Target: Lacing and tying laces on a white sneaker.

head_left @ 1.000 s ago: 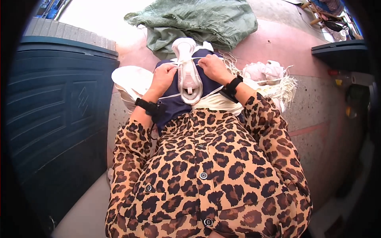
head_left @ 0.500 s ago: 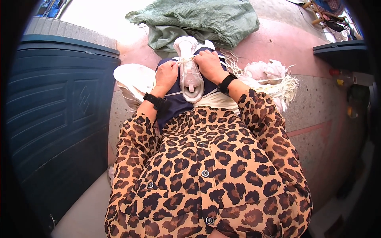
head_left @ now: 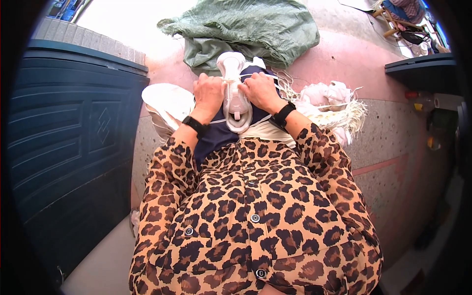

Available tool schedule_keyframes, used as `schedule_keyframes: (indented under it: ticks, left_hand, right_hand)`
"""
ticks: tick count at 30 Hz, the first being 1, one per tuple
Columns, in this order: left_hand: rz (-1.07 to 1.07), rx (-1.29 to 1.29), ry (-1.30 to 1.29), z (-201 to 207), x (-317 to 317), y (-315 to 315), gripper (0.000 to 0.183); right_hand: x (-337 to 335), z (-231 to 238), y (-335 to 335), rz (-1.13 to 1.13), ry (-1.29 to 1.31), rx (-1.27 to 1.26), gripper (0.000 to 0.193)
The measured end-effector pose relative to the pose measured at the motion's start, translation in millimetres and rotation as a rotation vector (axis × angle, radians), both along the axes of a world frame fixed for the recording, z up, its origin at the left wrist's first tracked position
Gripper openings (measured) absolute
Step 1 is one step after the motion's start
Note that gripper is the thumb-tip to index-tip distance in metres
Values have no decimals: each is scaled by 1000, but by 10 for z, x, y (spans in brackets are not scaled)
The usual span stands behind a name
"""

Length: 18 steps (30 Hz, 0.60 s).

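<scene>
On my lap, over dark blue cloth, lies a white and pale pink sneaker [head_left: 238, 102] with its opening toward me. A white shoelace [head_left: 249, 75] runs across its upper part. My left hand [head_left: 208, 95] is closed at the shoe's left side, fingers curled on the lace. On the opposite side my right hand [head_left: 261, 91] pinches the lace close to the shoe. The exact lace ends inside my fingers are hidden. Part of another white item [head_left: 255, 63] shows behind my right hand.
At my left stands a rounded white item [head_left: 169, 100], partly hidden. A fringed bundle of white laces [head_left: 344, 117] lies at my right beside pale crumpled pieces [head_left: 324, 92]. A green woven sack [head_left: 250, 29] spreads ahead. A dark blue panelled door [head_left: 73, 142] borders the left.
My left hand has turned and risen slightly along the shoe's side, and my right hand has moved slightly down. The shoe sits a little lower in view.
</scene>
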<state>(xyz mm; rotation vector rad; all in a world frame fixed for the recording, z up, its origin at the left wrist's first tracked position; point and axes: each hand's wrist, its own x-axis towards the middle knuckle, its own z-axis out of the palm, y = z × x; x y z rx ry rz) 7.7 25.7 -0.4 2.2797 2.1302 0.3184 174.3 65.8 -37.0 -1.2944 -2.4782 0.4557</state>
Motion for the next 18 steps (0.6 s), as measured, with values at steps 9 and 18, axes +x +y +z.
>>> schedule_keyframes:
  ticks: [9,18]
  left_hand:
    - [79,-32,-48,-179,24,-196,17]
    - [3,-48,-308,-132,-85,-74,14]
  right_hand:
    - [101,-110,67,109,-3,-146,23]
    - [126,-134,82,105,211,-172,19]
